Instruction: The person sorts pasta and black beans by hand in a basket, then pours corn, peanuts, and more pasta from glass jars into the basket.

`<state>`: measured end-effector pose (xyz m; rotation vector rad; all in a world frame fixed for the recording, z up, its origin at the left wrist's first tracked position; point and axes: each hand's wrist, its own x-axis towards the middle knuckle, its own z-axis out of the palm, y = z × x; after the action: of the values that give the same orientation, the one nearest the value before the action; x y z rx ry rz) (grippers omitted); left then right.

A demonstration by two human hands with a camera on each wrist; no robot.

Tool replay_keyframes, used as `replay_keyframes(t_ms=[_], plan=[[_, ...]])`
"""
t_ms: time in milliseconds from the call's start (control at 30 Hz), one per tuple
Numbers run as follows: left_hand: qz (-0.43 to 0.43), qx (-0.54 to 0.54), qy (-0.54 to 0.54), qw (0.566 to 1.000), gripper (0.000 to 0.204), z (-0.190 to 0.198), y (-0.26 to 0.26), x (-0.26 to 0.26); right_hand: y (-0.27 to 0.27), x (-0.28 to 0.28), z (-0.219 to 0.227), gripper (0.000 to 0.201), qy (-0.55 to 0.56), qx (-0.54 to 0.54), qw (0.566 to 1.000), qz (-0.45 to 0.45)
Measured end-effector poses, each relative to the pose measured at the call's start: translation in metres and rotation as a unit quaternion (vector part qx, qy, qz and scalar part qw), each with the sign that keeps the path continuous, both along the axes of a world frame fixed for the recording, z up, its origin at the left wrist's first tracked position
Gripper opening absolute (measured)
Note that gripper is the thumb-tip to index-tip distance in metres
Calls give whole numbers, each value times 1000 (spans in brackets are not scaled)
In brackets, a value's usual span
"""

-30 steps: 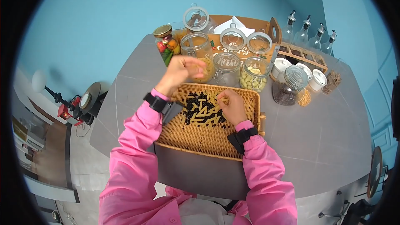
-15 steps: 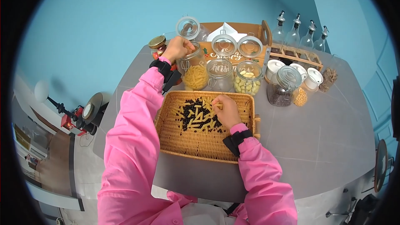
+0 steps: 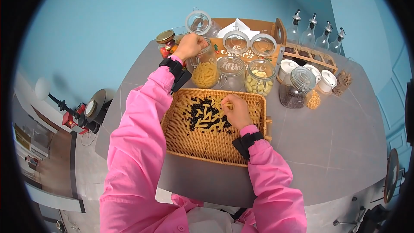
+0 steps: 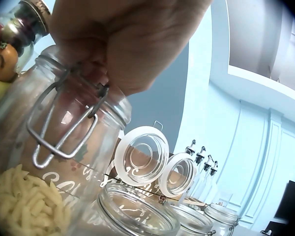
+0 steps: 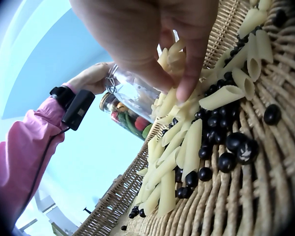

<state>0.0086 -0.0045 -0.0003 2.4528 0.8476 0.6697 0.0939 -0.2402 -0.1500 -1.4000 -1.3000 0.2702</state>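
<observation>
My left hand (image 3: 190, 46) is at the mouth of a clip-top glass jar (image 4: 96, 147) partly filled with penne (image 4: 27, 204). Its fingers reach down inside the rim, seen blurred through the glass; whether they hold any pasta I cannot tell. My right hand (image 3: 237, 112) is over the right part of a wicker basket (image 3: 189, 144), pinching some penne (image 5: 174, 61) between thumb and fingers. Below it, loose penne (image 5: 189, 152) lie mixed with small black beans (image 5: 227, 162) on the woven bottom.
Right of the pasta jar stand an open glass jar (image 3: 231, 80) and a jar of pale beans (image 3: 258, 87), then a jar with dark contents (image 3: 292, 98). A jar of colourful vegetables (image 3: 165, 51) is at left. Oil bottles (image 3: 308, 36) and white lidded pots (image 3: 328, 80) stand at back right.
My left hand has gone from above the basket's back edge up to the pasta jar's mouth, its fingers now inside. The right hand stays over the penne in the basket.
</observation>
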Motion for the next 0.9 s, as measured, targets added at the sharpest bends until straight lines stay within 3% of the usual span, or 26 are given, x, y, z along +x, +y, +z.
replay_keyframes(t_ms=[133,267,333,433,467,567,600,633,700,767,833,900], plan=[[25,126,41,991,21,8,-16,-1,-1,0,2,11,-10,-12,1000,-4],[45,182,53,981,23,-1,-13,0,-1,1,2,13,-15,-6,1000,-2],[52,242,-12,969,21,-6,-13,-4,-1,1,2,14,-20,2,1000,-2],[74,240,-30,968,21,2,-33,-19,-1,1,2,15,-18,-6,1000,0],[62,274,-91,955,19,1,-36,-26,-2,1,2,15,-20,-8,1000,-4],[56,253,-153,954,18,3,-77,-54,-1,0,3,14,-24,-13,1000,-7],[48,170,-130,976,17,3,-93,-63,-1,0,4,13,-27,-14,999,-10],[52,169,-130,976,17,-5,-96,-72,-2,0,6,13,-28,-16,999,-5],[-26,66,32,997,16,-30,-92,-90,-3,0,8,12,-28,-24,999,-4],[-34,86,59,994,15,-75,-72,-105,-1,0,4,12,-39,-29,999,0],[-45,107,84,990,15,-100,-63,-112,-4,-1,10,12,-23,-52,998,-2],[-4,134,125,983,17,-114,-64,-117,-6,-2,13,13,-33,-64,997,-6]])
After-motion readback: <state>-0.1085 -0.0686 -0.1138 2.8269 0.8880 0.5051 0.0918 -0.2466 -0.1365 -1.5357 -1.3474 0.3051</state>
